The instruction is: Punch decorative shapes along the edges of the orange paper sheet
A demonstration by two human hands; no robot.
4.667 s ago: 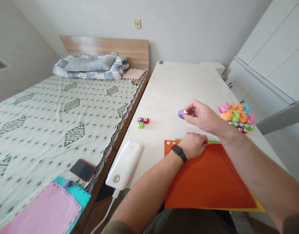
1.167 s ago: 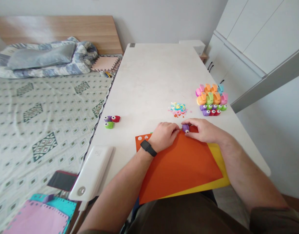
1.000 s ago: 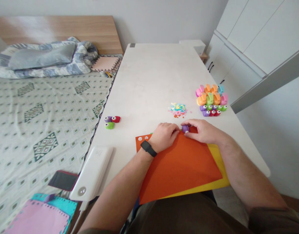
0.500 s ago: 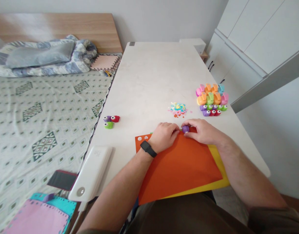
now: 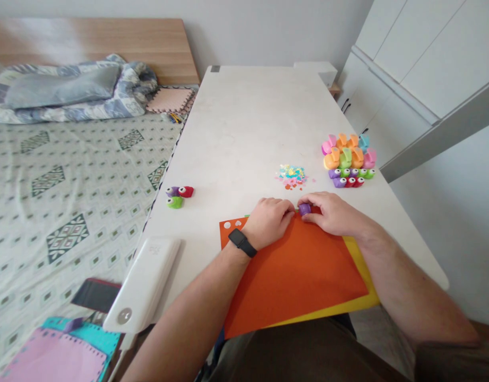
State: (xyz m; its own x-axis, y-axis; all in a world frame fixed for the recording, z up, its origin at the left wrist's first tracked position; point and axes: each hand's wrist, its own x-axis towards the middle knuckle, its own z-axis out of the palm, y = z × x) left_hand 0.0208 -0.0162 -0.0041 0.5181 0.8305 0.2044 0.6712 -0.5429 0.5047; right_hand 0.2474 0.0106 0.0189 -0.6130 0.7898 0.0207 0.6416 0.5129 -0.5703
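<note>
Punching the far edge of an orange sheet with a small purple craft punch.

The right hand [image 5: 332,215] has its fingers closed on the purple punch [image 5: 305,209], seated on the far edge of the orange paper sheet [image 5: 296,276] lying on the desk [image 5: 248,122]; the left hand [image 5: 270,222], fingers curled, pins the sheet just beside it. Judged step: punch positioned; the next move calls for a firm downward press with the sheet held steady.

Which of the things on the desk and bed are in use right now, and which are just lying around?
In use:
right hand on the purple punch
left hand on the orange sheet
yellow sheet underneath
paper cut-outs

Lying about:
pile of punches
three small punches
power bank
phone
pink sheet
</note>
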